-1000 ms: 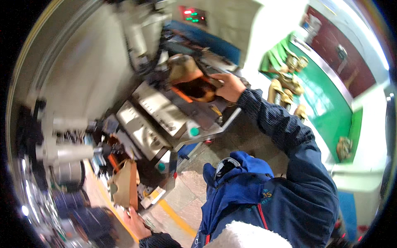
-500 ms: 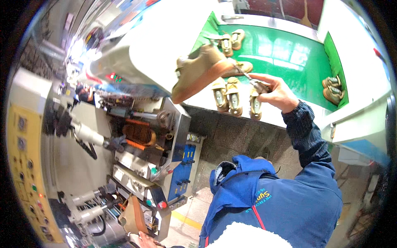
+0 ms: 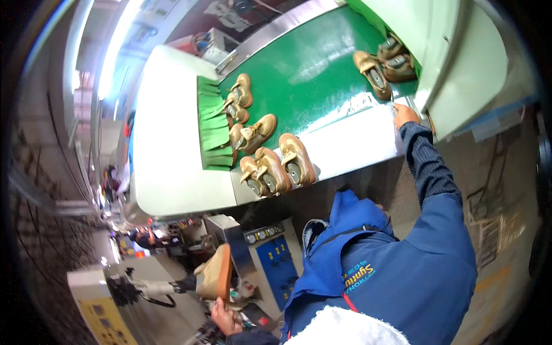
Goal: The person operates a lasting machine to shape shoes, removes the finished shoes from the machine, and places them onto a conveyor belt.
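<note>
My right hand (image 3: 405, 115) reaches to the green belt's right side, its fingers closed on a thin metal rod (image 3: 393, 99). The rod's far end meets a tan shoe (image 3: 368, 64) on the belt, beside several other tan shoes (image 3: 398, 60). At the lower left, my left hand (image 3: 226, 318) is closed at the lower end of another tan shoe (image 3: 210, 275), which hangs in the air with its orange-brown sole facing right. Its exact grip is hard to make out. A row of tan shoes (image 3: 272, 168) stands on the white front ledge (image 3: 351, 151).
The green conveyor belt (image 3: 299, 75) runs between a white housing (image 3: 178, 138) with green strip curtains (image 3: 214, 123) and another pale housing (image 3: 460, 52). More tan shoes (image 3: 241, 89) lie by the curtain. A machine with a blue panel (image 3: 280, 270) and a yellow-fronted cabinet (image 3: 103, 319) stand at the lower left.
My right hand has swung right, and the shoe held up on its tool is now down at the belt's right side. My left hand has risen with its shoe. The view has turned.
</note>
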### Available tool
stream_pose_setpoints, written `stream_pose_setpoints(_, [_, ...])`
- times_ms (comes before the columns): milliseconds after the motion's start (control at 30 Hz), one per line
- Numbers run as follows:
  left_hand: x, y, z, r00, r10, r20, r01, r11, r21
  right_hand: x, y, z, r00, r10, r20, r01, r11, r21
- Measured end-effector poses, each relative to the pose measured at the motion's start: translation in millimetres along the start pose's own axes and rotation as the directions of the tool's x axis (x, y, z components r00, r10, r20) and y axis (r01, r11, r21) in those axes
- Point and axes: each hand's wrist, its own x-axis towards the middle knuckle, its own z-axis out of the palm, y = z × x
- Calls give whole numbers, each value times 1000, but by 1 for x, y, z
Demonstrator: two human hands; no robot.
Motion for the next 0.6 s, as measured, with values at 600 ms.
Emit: stream_pose_setpoints(600, [124, 145, 734, 508, 515, 691, -674, 737, -54, -201, 119, -19, 1000, -23, 1, 17, 781, 624])
